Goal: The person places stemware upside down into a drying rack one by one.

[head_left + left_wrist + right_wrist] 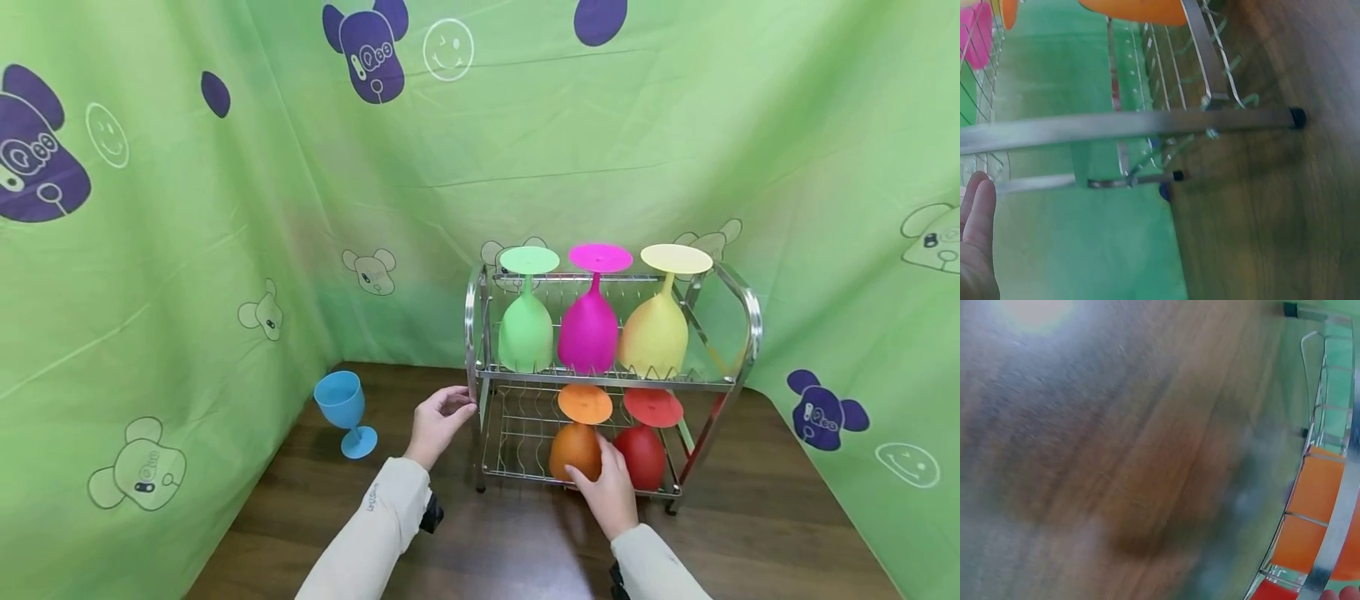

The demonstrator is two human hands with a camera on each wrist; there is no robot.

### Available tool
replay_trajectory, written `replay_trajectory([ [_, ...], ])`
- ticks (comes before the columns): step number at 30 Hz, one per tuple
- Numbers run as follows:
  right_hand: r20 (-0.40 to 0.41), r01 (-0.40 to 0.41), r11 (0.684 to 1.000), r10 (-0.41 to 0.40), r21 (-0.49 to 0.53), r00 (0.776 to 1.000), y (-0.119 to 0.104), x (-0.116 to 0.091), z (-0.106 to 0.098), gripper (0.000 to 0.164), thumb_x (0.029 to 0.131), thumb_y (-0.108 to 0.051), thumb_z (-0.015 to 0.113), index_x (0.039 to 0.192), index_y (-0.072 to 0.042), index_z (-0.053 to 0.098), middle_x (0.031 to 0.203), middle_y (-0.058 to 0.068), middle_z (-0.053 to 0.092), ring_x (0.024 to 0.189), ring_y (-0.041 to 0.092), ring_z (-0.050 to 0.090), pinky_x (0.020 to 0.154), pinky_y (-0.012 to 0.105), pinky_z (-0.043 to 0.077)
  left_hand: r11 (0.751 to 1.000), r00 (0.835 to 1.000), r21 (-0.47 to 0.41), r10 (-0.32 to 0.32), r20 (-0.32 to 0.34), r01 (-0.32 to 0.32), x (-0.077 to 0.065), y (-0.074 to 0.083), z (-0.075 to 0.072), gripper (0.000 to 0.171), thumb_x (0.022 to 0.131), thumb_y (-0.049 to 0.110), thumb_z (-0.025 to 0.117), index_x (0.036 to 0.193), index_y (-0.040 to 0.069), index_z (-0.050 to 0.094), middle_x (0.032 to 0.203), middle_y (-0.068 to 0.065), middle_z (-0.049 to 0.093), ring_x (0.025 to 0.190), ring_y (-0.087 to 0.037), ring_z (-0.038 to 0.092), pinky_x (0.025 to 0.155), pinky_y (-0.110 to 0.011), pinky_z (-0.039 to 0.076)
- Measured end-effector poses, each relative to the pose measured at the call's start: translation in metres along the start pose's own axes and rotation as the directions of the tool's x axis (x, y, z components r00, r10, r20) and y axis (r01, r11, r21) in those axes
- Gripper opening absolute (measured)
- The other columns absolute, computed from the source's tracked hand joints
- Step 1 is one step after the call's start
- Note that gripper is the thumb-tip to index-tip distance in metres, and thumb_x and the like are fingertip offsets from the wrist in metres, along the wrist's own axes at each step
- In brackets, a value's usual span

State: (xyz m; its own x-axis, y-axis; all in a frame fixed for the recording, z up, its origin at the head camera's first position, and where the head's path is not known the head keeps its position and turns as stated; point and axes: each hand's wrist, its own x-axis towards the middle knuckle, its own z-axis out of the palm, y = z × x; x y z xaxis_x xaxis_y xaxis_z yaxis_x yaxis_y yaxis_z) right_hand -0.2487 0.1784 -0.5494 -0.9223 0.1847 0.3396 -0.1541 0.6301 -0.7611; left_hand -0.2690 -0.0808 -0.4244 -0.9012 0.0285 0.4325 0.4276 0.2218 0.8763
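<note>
A two-tier metal rack stands on the dark wooden surface. My left hand is at its left post, thumb and fingers apart; the left wrist view shows fingers extended beside the frame. On the lower tier, my right hand holds the bowl of an upside-down orange goblet, thumb at the front and fingers on its right side. A red goblet stands inverted just right of it. Only fingertips of the right hand show in the right wrist view.
Inverted on the upper tier are a green goblet, a magenta goblet and a yellow goblet. A blue goblet stands upright left of the rack. Green printed cloth hangs behind and at both sides.
</note>
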Motion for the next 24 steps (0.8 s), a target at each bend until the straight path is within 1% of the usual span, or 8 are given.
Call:
replay_trajectory([
  [4, -0.008, 0.004, 0.999, -0.003, 0.036, 1.0, 0.0, -0.009, -0.002, 0.071, 0.077, -0.014, 0.079, 0.133, 0.01, 0.043, 0.127, 0.032, 0.046, 0.115, 0.045, 0.046, 0.093, 0.061, 0.04, 0.999, 0.997, 0.05, -0.006, -0.076, 0.01, 0.002, -0.013, -0.013, 0.017, 0.089, -0.003, 0.062, 0.101, -0.015, 0.064, 0.086, -0.025, 0.066, 0.074, -0.018, 0.063, 0.066, -0.021, 0.049],
  [7, -0.015, 0.011, 0.999, -0.011, 0.043, 1.0, 0.002, -0.014, -0.003, 0.071, 0.076, -0.014, 0.08, 0.133, 0.008, 0.044, 0.127, 0.031, 0.045, 0.117, 0.045, 0.045, 0.093, 0.062, 0.039, 0.998, 0.989, 0.048, -0.043, -0.143, 0.05, 0.005, -0.036, -0.026, 0.018, 0.091, 0.001, 0.061, 0.102, -0.013, 0.064, 0.085, -0.023, 0.066, 0.073, -0.02, 0.063, 0.064, -0.021, 0.048],
  [9, -0.015, 0.024, 0.999, -0.023, 0.044, 1.0, 0.001, -0.017, -0.004, 0.071, 0.077, -0.015, 0.08, 0.134, 0.007, 0.044, 0.127, 0.031, 0.045, 0.117, 0.045, 0.044, 0.092, 0.062, 0.039, 0.995, 0.977, 0.037, -0.082, -0.197, 0.091, 0.007, -0.053, -0.036, 0.02, 0.091, 0.003, 0.062, 0.105, -0.012, 0.064, 0.088, -0.022, 0.067, 0.075, -0.021, 0.064, 0.065, -0.02, 0.049],
  [11, -0.019, 0.052, 0.998, -0.051, 0.043, 0.999, 0.001, -0.019, -0.005, 0.071, 0.076, -0.014, 0.08, 0.133, 0.008, 0.045, 0.127, 0.031, 0.045, 0.117, 0.044, 0.044, 0.092, 0.062, 0.039, 0.991, 0.957, 0.037, -0.112, -0.268, 0.126, 0.007, -0.067, -0.048, 0.022, 0.091, 0.006, 0.064, 0.106, -0.011, 0.064, 0.09, -0.02, 0.067, 0.076, -0.019, 0.064, 0.067, -0.019, 0.049],
  [16, -0.044, 0.165, 0.986, -0.165, 0.011, 0.985, -0.004, -0.026, -0.007, 0.069, 0.071, -0.009, 0.083, 0.128, 0.01, 0.049, 0.121, 0.029, 0.051, 0.111, 0.043, 0.049, 0.088, 0.056, 0.043, 0.963, 0.892, 0.139, -0.153, -0.426, 0.231, -0.001, -0.084, -0.078, 0.019, 0.087, 0.007, 0.066, 0.101, -0.007, 0.067, 0.09, -0.018, 0.067, 0.081, -0.023, 0.062, 0.071, -0.025, 0.049],
  [18, -0.056, 0.204, 0.979, -0.204, -0.016, 0.977, -0.005, -0.029, -0.007, 0.068, 0.068, -0.009, 0.085, 0.125, 0.009, 0.052, 0.118, 0.028, 0.053, 0.108, 0.041, 0.052, 0.086, 0.05, 0.043, 0.941, 0.877, 0.201, -0.157, -0.455, 0.273, -0.006, -0.088, -0.09, 0.019, 0.086, 0.007, 0.066, 0.099, -0.006, 0.068, 0.09, -0.018, 0.068, 0.084, -0.027, 0.063, 0.073, -0.03, 0.049],
  [21, -0.053, 0.254, 0.966, -0.256, -0.045, 0.965, -0.007, -0.034, -0.005, 0.067, 0.065, -0.008, 0.086, 0.123, 0.008, 0.055, 0.116, 0.025, 0.056, 0.106, 0.039, 0.054, 0.088, 0.036, 0.042, 0.917, 0.863, 0.259, -0.151, -0.482, 0.305, -0.011, -0.096, -0.104, 0.02, 0.085, 0.008, 0.066, 0.099, -0.006, 0.068, 0.093, -0.021, 0.068, 0.088, -0.034, 0.064, 0.078, -0.039, 0.05],
  [24, -0.027, 0.319, 0.946, -0.321, -0.053, 0.947, -0.008, -0.039, -0.001, 0.068, 0.062, -0.008, 0.087, 0.121, 0.007, 0.056, 0.115, 0.022, 0.058, 0.105, 0.037, 0.056, 0.09, 0.015, 0.037, 0.888, 0.834, 0.306, -0.137, -0.535, 0.342, -0.015, -0.1, -0.114, 0.023, 0.083, 0.009, 0.067, 0.101, -0.006, 0.067, 0.101, -0.024, 0.064, 0.097, -0.04, 0.06, 0.085, -0.048, 0.046],
])
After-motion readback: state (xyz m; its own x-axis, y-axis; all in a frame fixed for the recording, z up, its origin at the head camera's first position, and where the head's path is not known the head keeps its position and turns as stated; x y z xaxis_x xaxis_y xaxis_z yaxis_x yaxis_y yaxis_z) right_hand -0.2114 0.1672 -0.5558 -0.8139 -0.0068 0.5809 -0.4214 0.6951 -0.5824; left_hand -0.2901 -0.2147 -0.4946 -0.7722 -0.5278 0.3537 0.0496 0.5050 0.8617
